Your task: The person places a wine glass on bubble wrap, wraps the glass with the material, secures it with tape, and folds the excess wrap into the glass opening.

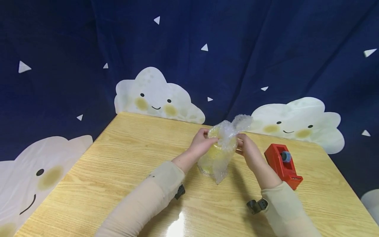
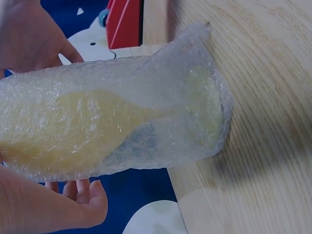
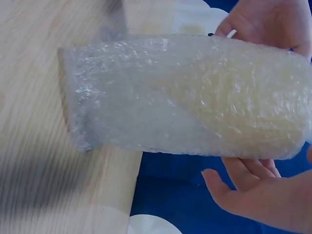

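Note:
A yellow stemmed glass stands inside bubble wrap, its base end down on the table. Through the plastic, the bowl, narrow stem and round foot show in the left wrist view. My left hand grips the upper part from the left, with the thumb across the front near the rim. On the other side my right hand holds the wrap with bent fingers; its fingertips are partly hidden behind the plastic. A loose twist of wrap sticks up above the glass to the right. Both hands also flank the bundle in the right wrist view.
A red tape dispenser with a roll of tape stands right of my right forearm. The wooden table ends at the back against a dark blue curtain with white clouds and triangles.

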Tool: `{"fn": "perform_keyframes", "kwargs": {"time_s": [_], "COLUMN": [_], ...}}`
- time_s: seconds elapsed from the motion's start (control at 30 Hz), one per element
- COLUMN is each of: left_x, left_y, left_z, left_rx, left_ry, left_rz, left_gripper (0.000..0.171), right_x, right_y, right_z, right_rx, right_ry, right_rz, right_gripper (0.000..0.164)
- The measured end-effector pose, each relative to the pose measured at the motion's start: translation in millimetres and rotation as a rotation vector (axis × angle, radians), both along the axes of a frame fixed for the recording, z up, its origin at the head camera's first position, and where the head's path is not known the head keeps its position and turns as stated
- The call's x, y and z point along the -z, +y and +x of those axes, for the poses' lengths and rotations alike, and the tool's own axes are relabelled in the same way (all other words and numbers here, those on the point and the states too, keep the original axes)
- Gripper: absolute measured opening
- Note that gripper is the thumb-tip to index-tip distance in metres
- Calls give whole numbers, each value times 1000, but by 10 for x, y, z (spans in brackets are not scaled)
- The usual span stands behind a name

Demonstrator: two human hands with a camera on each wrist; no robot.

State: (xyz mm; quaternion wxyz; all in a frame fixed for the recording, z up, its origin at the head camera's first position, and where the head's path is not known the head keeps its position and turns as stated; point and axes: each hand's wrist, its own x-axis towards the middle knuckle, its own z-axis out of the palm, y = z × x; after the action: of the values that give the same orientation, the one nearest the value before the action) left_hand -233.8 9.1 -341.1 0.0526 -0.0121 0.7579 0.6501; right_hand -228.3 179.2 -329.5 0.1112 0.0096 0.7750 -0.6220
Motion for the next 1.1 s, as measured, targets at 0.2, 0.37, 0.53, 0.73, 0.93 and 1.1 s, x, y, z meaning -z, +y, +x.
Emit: {"fn": "perform_keyframes", "kwargs": {"time_s": [0.2, 0.37, 0.53, 0.73, 0.93, 1.1], "left_x": [0, -8, -2, 22, 5, -51], "left_y": [8, 10, 2, -8, -56, -103], "left_z": [1, 6, 5, 4, -14, -41], "left_rx": [-18, -21, -11, 10, 56, 92], "left_ry": [-1, -12, -19, -6, 5, -41], "left_rz": [-6, -22, -16, -22, -14, -11], "left_gripper": [40, 40, 41, 42, 40, 54], "right_x": [-19, -51, -90, -93, -86, -79], "right_y": [46, 28, -2, -40, -70, -80], "right_z": [-2, -6, -2, -18, -34, -44], "right_rx": [-88, -76, -67, -27, 22, 38], "right_ry": [-1, 0, 15, 9, 14, 25], "right_rz": [-26, 29, 79, 166, 199, 214], "right_gripper": [32, 41, 43, 39, 34, 37]}}
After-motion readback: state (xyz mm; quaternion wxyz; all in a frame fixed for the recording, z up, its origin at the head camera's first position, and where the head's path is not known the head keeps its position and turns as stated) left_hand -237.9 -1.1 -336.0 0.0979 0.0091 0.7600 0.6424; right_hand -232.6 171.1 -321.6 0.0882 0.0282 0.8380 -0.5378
